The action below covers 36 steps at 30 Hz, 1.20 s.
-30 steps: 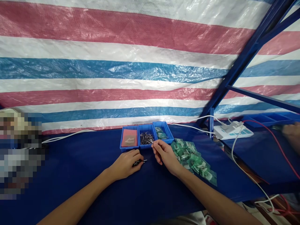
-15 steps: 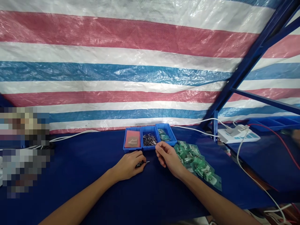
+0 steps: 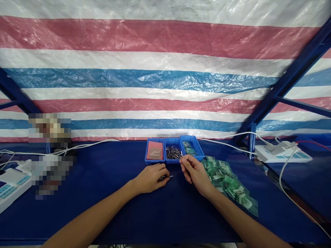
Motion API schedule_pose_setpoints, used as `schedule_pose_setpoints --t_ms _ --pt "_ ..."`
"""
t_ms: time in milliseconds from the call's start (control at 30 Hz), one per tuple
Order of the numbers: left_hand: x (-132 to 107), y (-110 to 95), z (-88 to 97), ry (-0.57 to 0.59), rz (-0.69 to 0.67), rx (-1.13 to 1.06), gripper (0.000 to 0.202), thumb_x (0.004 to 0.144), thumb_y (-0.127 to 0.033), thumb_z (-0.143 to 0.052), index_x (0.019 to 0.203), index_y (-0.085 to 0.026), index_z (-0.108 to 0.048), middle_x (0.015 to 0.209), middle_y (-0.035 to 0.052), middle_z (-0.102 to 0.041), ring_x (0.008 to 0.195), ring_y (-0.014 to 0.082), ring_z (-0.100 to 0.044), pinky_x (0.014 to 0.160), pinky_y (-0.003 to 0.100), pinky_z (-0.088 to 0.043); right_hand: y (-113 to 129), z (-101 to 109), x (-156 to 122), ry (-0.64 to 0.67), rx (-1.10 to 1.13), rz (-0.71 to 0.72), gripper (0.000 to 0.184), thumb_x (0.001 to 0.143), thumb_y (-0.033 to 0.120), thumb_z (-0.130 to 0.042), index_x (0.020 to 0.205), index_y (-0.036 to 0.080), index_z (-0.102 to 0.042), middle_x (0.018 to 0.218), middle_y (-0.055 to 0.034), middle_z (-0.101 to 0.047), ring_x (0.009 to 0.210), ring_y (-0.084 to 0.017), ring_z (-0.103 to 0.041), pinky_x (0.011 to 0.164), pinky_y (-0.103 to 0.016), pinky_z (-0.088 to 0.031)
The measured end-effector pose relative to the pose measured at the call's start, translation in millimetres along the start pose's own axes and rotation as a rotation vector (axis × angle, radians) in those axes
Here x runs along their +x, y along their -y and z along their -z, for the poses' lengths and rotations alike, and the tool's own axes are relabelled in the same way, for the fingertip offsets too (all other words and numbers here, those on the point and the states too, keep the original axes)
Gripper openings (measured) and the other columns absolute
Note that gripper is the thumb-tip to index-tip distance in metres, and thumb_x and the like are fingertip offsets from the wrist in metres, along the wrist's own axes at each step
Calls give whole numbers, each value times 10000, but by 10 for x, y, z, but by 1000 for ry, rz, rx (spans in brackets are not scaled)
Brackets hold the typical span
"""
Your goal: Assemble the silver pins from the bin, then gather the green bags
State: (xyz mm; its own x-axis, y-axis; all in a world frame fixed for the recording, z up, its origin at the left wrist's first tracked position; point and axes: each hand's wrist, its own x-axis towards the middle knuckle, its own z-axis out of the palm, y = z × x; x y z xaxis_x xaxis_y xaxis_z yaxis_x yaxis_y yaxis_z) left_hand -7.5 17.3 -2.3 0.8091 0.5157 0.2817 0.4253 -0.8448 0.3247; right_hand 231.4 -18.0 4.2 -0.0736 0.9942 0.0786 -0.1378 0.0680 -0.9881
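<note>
Nearest, the front edge of the blue worktop (image 3: pixel 160 213) runs across the bottom, and both forearms (image 3: pixel 103 206) reach in over it with a broad wedge of blue surface between them to move in. The left hand (image 3: pixel 151 177) rests palm down, its grip curled around a bunch of thin metal pieces (image 3: pixel 163 177), one poking out to the right past the fingers. Near it, the right hand (image 3: pixel 197 172) has a narrow grip, thumb and forefinger meeting at the front right corner of the middle bin (image 3: pixel 172 162); I cannot tell what they hold. A pile of green packets (image 3: pixel 232 186) lies along the right forearm, partly behind it, hemming in that side. Straight ahead, three blue bins stand side by side: the middle with more metal pieces, the left bin (image 3: pixel 155 162) with a pink sheet (image 3: pixel 155 146), the right bin (image 3: pixel 197 148) with small packets. Well to the left sits a white power strip (image 3: pixel 12 196) beside a pixelated patch; on the right, the worktop ends in a slanting edge, near a second power strip (image 3: pixel 269 156). Farther back, blue frame bars (image 3: pixel 286 84) lean at both sides, and a striped sheet (image 3: pixel 155 79) closes the rear
</note>
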Motion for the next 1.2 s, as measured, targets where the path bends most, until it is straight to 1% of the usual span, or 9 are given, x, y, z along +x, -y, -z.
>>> schedule_pose_setpoints --t_ms 200,300,433,667,800,1000,1100,1167,1200 --pt "2 -5 14 11 1 8 161 1078 -341 -537 1083 -222 -645 994 42 -658 934 185 -650 793 281 -510 -19 -10 -15 13 -3 -24 404 982 593 -664 855 216 -586 652 71 -491 375 -55 -370 343 -186 -265" --pt "4 -4 13 16 0 29 165 1080 -348 -536 1082 -222 -641 998 42 -660 929 189 -649 794 287 -502 -22 -3 -16 7 -36 -19 408 976 583 -678 826 220 -567 644 71 -502 372 -57 -385 345 -189 -277" --pt "5 1 4 19 -6 40 167 1082 -352 -540 1076 -218 -640 988 38 -655 925 190 -647 792 286 -485 -14 11 -19 -17 -92 -24 416 927 565 -753 812 222 -549 632 75 -519 351 -54 -399 329 -187 -268" --pt "-20 17 -13 -1 -14 32 146 1075 -341 -563 1099 -217 -636 1014 38 -646 950 192 -645 810 283 -477 8 -17 -11 -14 28 -109 446 929 594 -739 794 204 -571 602 73 -491 357 -43 -363 323 -172 -257" --pt "-19 16 -15 -3 -11 21 145 1073 -337 -563 1091 -217 -642 1005 39 -646 934 187 -644 796 276 -478 9 -12 8 -42 87 -130 422 909 588 -764 851 199 -611 620 71 -514 363 -35 -361 321 -158 -255" --pt "-8 22 -12 4 -19 27 151 1079 -339 -550 1096 -213 -633 1003 33 -654 925 180 -644 786 281 -477 32 -7 6 -45 69 -124 412 920 595 -742 891 199 -629 620 68 -534 367 -40 -380 324 -156 -279" --pt "-5 15 -5 10 -19 35 153 1081 -339 -548 1087 -211 -631 1004 33 -656 924 181 -644 785 283 -471 50 -6 1 -2 25 -114 396 949 591 -702 1072 217 -662 658 58 -582 363 -52 -400 332 -172 -300" --pt "-5 8 2 12 -15 40 153 1081 -337 -547 1087 -210 -632 1000 33 -654 924 182 -643 783 284 -471 46 2 0 39 -31 -94 423 978 577 -666 1241 247 -637 707 48 -621 372 -69 -427 345 -191 -313" --pt "-6 4 7 14 -11 41 152 1082 -336 -545 1091 -211 -631 1000 33 -652 924 183 -643 782 284 -471 37 8 -1 54 -70 -76 426 988 566 -653 1281 258 -621 726 43 -631 383 -79 -444 358 -202 -319"
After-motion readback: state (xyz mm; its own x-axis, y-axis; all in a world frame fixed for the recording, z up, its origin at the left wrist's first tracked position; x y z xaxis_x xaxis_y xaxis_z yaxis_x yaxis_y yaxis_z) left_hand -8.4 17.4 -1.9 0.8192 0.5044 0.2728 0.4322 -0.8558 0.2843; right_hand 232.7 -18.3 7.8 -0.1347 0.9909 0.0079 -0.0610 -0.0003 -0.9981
